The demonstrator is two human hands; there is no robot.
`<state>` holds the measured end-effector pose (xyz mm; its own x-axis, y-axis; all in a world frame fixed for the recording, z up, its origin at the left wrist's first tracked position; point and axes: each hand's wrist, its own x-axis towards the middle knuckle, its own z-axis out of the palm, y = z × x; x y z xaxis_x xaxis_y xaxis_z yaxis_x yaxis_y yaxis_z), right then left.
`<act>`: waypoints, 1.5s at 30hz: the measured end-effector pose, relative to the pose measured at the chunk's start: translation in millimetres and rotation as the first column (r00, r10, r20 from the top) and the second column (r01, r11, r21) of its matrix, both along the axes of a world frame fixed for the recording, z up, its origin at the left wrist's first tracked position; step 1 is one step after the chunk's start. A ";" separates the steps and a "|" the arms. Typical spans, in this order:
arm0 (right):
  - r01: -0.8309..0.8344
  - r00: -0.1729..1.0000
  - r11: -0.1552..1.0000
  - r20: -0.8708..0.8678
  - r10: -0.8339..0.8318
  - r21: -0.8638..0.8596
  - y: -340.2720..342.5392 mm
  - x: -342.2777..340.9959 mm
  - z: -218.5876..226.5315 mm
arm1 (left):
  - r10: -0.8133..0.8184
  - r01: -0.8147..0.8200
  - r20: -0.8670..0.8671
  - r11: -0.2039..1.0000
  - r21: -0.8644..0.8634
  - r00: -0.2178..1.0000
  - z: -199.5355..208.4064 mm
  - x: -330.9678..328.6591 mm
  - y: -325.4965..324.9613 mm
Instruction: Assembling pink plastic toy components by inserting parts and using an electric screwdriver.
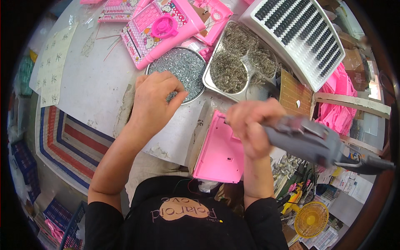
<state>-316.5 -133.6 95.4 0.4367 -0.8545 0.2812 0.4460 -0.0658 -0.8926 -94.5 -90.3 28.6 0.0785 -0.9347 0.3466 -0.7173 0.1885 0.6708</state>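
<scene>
My left hand is over the near side of a round metal bowl full of small silver screws. Its fingers curl down and the thumb juts out to the right; whatever the fingertips may hold is hidden. My right hand is wrapped round a grey electric screwdriver, blurred by motion, with its bit pointing left. Below that hand, a flat pink plastic panel with a small square hole rests at the table's near edge, close to my body.
Beyond the bowl lie pink toy cases. A metal tray holds heaps of small coiled springs. Farther right, a white rack carries rows of black parts. Pink pieces pile up behind a wooden bar. A yellow fan stands lower right.
</scene>
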 end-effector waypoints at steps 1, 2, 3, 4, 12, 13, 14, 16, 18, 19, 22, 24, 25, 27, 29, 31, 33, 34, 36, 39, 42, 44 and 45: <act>-0.035 0.995 0.999 0.094 0.032 0.038 2.1 -2.3 2.9 | -0.004 0.004 -0.022 1.000 0.011 1.000 1.1 0.2 2.1; -0.040 0.998 0.999 0.059 0.038 0.022 4.6 -3.4 3.4 | -0.008 0.009 -0.034 1.000 0.014 0.999 1.5 -0.1 1.8; -0.038 0.999 0.999 0.024 0.037 0.014 10.5 -5.4 3.6 | -0.020 0.021 -0.046 0.999 0.024 0.999 2.2 -2.1 3.5; -0.036 0.999 0.999 -0.011 0.036 0.005 14.7 -6.4 3.2 | -0.031 0.033 -0.058 0.999 0.034 0.998 2.7 -3.4 5.6; -0.010 0.996 1.000 -0.084 0.009 -0.011 19.0 -5.3 -4.3 | -0.213 0.219 -0.265 0.976 -0.006 0.941 12.3 -35.1 37.2; 0.004 0.994 0.999 -0.107 -0.008 -0.042 17.6 -6.9 0.6 | -0.239 0.253 -0.285 0.967 0.012 0.928 13.8 -41.0 42.0; -0.018 0.999 0.999 -0.046 0.016 -0.040 20.6 -6.0 10.1 | -0.265 0.287 -0.306 0.957 0.030 0.915 14.4 -44.5 43.6; -0.060 0.995 0.997 0.075 0.063 -0.046 25.9 -4.7 34.0 | -0.315 0.316 -0.223 0.948 -0.034 0.923 14.6 -49.9 47.0; -0.120 0.989 0.987 0.073 0.129 -0.109 27.9 -8.1 40.3 | -0.328 0.317 -0.136 0.944 -0.092 0.935 15.7 -51.7 47.7; -0.134 0.988 0.981 0.061 0.144 -0.138 29.3 -7.9 39.3 | -0.328 0.315 -0.134 0.943 -0.104 0.935 16.5 -52.2 48.2; -0.131 0.990 0.986 0.037 0.135 -0.100 38.6 -7.7 39.9 | -0.330 0.315 -0.129 0.941 -0.121 0.935 18.8 -52.5 52.8; -0.122 0.992 0.989 0.031 0.125 -0.078 42.6 -6.2 39.5 | -0.340 0.327 -0.125 0.938 -0.114 0.932 19.9 -51.2 54.5; -0.119 0.992 0.990 0.029 0.122 -0.079 44.4 -5.5 39.1 | -0.345 0.333 -0.114 0.936 -0.113 0.932 20.8 -50.3 55.5; -0.121 0.991 0.992 0.047 0.123 -0.045 48.4 -4.3 38.7 | -0.354 0.344 -0.092 0.933 -0.109 0.931 22.5 -48.4 57.4; -0.126 0.990 0.992 0.060 0.128 -0.032 51.4 -3.5 38.1 | -0.362 0.356 -0.050 0.929 -0.099 0.931 23.5 -47.3 59.7; -0.130 0.989 0.991 0.064 0.133 -0.044 53.3 -4.7 39.3 | -0.368 0.365 -0.013 0.925 -0.102 0.930 25.0 -46.4 61.0; -0.130 0.988 0.989 0.074 0.135 -0.066 53.9 -4.5 38.2 | -0.371 0.370 0.019 0.922 -0.116 0.929 26.1 -45.4 62.2; -0.129 0.988 0.989 0.079 0.135 -0.077 54.4 -4.4 37.7 | -0.372 0.373 0.036 0.921 -0.115 0.928 27.4 -44.5 63.3; -0.120 0.990 0.991 0.073 0.123 -0.056 57.2 -3.8 38.7 | -0.375 0.380 0.069 0.918 -0.113 0.925 30.0 -42.8 65.4; -0.123 0.991 0.992 0.056 0.125 -0.038 62.4 -2.5 40.5 | -0.380 0.388 0.082 0.912 -0.130 0.921 30.3 -42.2 68.8; -0.108 0.992 0.991 0.053 0.113 -0.074 64.2 -2.7 42.9 | -0.400 0.412 0.115 0.905 -0.109 0.909 34.2 -40.2 69.4; -0.112 0.992 0.989 0.055 0.118 -0.093 64.9 -3.1 45.5 | -0.402 0.416 0.130 0.903 -0.109 0.906 35.4 -38.7 69.1; -0.124 0.990 0.988 0.053 0.129 -0.095 65.2 -3.0 47.9 | -0.405 0.421 0.139 0.900 -0.112 0.904 36.3 -38.4 68.6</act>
